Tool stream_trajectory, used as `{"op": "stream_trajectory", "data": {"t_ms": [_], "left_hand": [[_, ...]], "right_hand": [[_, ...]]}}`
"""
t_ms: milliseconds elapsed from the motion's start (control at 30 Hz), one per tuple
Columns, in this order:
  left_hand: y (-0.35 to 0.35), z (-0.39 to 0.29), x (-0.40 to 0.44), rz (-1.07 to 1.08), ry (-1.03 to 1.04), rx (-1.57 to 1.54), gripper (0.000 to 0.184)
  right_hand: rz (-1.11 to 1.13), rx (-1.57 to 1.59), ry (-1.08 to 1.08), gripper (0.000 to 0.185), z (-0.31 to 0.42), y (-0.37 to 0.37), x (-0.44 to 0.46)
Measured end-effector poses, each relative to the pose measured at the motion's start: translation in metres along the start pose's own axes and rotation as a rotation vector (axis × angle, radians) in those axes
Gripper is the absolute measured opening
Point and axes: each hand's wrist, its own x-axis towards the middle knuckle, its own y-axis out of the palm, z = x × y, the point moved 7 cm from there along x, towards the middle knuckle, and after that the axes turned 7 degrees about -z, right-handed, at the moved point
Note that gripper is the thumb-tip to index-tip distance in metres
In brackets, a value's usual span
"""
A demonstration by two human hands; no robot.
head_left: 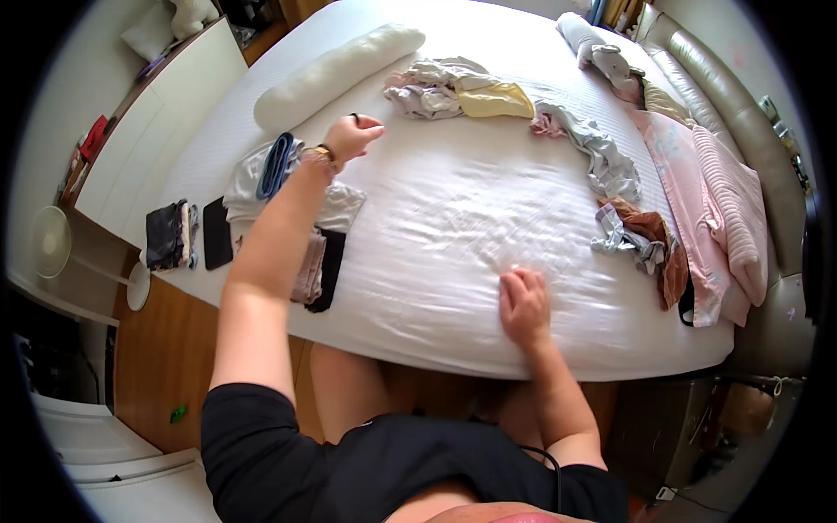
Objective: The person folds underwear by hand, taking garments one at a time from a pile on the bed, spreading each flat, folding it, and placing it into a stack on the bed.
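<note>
My left hand (352, 138) reaches out over the left part of the bed, fingers curled closed, with nothing visible in them. It wears a bracelet and hovers near folded clothes: a rolled blue denim garment (275, 166) on pale folded garments (248, 179). Just beyond it lies a crumpled pile of pale clothes (427, 96) with a yellow piece (497, 100). My right hand (525, 305) rests in a loose fist on the white sheet (418, 296) near the front edge, and I see nothing in it.
A long white bolster (340, 77) lies at the back left. Crumpled grey (602, 157) and brown (649, 231) clothes run down the right, beside pink bedding (689, 209). Dark folded clothes (166, 235) and a black flat item (217, 233) sit at the left edge. A fan (52, 242) stands beyond.
</note>
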Motion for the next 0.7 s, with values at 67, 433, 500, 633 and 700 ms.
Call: {"op": "stream_trajectory", "data": {"t_ms": [67, 433, 500, 633, 700], "left_hand": [[0.031, 0.003, 0.038, -0.081, -0.033, 0.006, 0.037], [0.054, -0.091, 0.027, -0.199, 0.324, -0.409, 0.033], [0.042, -0.13, -0.033, -0.065, 0.404, -0.554, 0.032], [0.031, -0.138, -0.16, 0.0, 0.403, -0.896, 0.03], [0.042, -0.096, -0.227, 0.085, 0.194, -1.13, 0.028]], "right_hand": [[-0.022, -0.034, 0.01, 0.012, 0.002, -0.001, 0.004], [-0.094, 0.025, -0.002, 0.012, -0.01, 0.0, 0.005], [-0.093, 0.029, 0.008, 0.012, -0.011, 0.0, 0.003], [-0.131, 0.098, 0.086, 0.009, -0.015, -0.004, -0.001], [-0.173, 0.177, 0.117, 0.013, -0.026, -0.001, -0.004]]}}
